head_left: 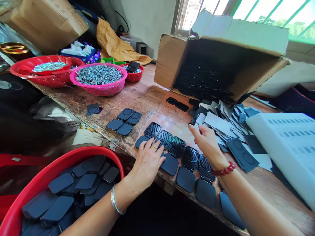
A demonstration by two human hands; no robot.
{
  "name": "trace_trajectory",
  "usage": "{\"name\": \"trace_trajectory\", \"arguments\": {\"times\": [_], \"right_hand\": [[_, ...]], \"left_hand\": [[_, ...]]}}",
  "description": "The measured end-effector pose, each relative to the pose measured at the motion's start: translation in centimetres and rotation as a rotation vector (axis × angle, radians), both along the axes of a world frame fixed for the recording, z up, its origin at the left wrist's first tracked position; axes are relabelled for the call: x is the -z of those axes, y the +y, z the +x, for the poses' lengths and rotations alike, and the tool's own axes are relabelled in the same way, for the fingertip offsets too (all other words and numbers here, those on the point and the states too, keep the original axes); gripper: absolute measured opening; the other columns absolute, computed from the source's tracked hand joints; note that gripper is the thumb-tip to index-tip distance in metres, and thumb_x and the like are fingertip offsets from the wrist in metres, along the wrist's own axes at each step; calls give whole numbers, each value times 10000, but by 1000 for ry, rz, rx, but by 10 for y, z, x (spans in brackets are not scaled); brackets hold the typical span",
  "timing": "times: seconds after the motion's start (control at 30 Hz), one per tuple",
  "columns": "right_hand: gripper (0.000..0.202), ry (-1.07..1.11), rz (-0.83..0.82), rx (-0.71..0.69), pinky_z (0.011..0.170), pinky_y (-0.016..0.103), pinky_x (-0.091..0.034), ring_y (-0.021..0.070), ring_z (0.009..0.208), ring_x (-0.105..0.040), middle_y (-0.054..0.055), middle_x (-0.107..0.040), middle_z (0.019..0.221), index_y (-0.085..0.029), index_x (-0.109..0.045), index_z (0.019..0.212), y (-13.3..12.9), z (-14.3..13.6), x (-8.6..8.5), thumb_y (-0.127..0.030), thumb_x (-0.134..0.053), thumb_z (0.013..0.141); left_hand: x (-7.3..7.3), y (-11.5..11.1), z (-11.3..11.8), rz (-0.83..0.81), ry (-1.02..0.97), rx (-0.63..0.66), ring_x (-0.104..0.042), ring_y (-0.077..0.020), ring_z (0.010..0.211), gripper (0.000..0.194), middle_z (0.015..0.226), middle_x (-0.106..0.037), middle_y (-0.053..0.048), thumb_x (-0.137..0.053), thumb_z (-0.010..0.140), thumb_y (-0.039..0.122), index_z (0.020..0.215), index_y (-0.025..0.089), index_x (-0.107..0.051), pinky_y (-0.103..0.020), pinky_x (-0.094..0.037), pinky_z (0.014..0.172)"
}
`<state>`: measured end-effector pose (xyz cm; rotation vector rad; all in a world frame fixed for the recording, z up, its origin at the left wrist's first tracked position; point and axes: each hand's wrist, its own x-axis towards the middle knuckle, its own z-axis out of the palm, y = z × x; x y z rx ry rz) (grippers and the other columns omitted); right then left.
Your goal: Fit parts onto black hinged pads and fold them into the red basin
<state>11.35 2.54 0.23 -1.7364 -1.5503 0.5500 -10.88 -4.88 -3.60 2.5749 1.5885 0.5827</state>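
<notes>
A row of black hinged cases lies unfolded along the table's front edge, each with a ridged, gridded half [177,146] and a smooth flat half [185,179]. My left hand [147,160] rests with its fingers spread over the cases at the row's left end, partly covering them. Above the row's right part, my right hand [208,144] is closed in a pinch. Whatever its fingertips hold is too small to make out. Beyond it spreads a loose heap of grey and black cut sheets [216,121]. Some dark sheets [242,154] there carry ring outlines.
A red tub [118,157] full of black cases stands at the lower left. Two smooth cases [124,121] lie unfolded on the table. A pink basket [98,90] holds small metal parts. An open carton [169,62] stands behind, with a white foam block [283,131] at right.
</notes>
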Motion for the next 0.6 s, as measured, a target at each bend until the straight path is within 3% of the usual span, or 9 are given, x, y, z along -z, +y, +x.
{"name": "trace_trajectory", "arguments": {"times": [0.2, 0.6], "right_hand": [[400, -139, 75, 19, 507, 292, -208, 121, 500, -301, -61, -331, 487, -248, -363, 516, 13, -18, -1, -435, -573, 801], [397, -291, 118, -21, 538, 300, -203, 133, 511, -283, -52, -333, 509, -261, -314, 531, 12, -26, -2, -401, -567, 803]], "left_hand": [[-1, -2, 3, -7, 43, 4, -518, -326, 1276, 312, 1320, -655, -80, -641, 917, 330, 1201, 201, -658, -486, -361, 1018], [-10, -5, 5, -37, 72, -26, -524, -327, 1262, 298, 1328, -649, -76, -650, 913, 313, 1189, 200, -661, -492, -369, 1014]]}}
